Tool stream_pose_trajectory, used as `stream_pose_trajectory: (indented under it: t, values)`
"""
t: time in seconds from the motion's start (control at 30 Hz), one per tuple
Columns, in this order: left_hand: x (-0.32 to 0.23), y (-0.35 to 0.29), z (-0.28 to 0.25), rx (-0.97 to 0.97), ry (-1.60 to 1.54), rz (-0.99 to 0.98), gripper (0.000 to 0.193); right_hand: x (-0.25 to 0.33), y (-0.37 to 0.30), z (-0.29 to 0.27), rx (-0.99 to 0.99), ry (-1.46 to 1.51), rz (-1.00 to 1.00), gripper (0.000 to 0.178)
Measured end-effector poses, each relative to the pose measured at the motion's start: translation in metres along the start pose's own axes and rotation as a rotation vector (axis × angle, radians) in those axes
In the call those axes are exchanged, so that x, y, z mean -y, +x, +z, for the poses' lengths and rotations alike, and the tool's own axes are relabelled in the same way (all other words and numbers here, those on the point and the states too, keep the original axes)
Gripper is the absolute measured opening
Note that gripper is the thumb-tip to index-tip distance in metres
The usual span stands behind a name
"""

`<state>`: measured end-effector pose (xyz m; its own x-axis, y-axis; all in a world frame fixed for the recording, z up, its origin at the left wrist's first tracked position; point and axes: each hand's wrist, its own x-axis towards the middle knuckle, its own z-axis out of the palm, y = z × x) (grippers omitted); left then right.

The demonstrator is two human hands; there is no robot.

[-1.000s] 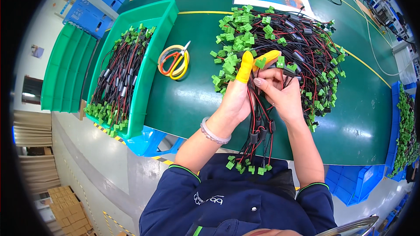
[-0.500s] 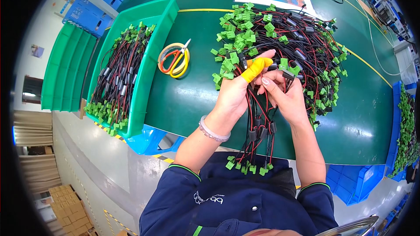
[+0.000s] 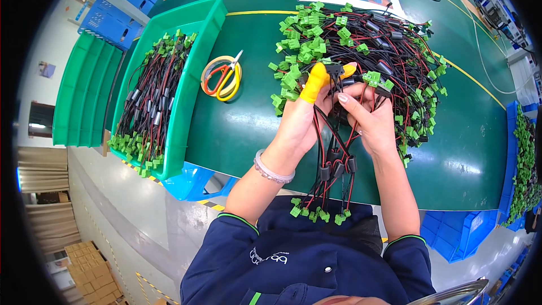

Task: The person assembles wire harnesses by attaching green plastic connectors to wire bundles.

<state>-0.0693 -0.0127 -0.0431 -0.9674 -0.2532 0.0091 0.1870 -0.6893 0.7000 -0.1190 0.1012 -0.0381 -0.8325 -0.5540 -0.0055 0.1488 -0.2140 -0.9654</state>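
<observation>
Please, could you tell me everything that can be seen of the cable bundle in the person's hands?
The cable bundle consists of several thin black and red wires, plastic-looking, with dark cylindrical blocks partway along and small green connectors at the lower ends. The left hand and right hand grip its upper part, partly hiding it. The loosely gathered wires hang toward the person, past the green table's near edge. Whether the lower ends touch the navy clothing is unclear.

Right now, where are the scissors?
In the head view, the scissors lie left of centre across a roll of tape on the green table, between the green bin and the left hand.
</observation>
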Motion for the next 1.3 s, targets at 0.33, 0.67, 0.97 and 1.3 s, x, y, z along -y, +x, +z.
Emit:
stream_pose_trajectory:
  t: [0.33,0.67,0.97,1.3]
  values:
    - [-0.0031,-0.0035,-0.0022,0.010,0.149,0.036,0.039,0.0000,0.0007,-0.0037,0.017,0.058,0.091,0.014]
    - [0.0039,-0.0007,-0.0034,-0.079,0.106,0.101,0.032,-0.0019,0.0002,-0.0019,-0.008,0.074,0.011,0.015]
    - [0.0011,-0.0027,-0.0020,-0.214,0.008,0.089,0.024,-0.0056,0.0006,-0.0061,0.004,0.047,0.043,0.011]
    - [0.0005,-0.0023,-0.0036,-0.181,0.020,0.085,0.031,0.0005,-0.0010,-0.0044,0.061,0.068,0.128,0.017]
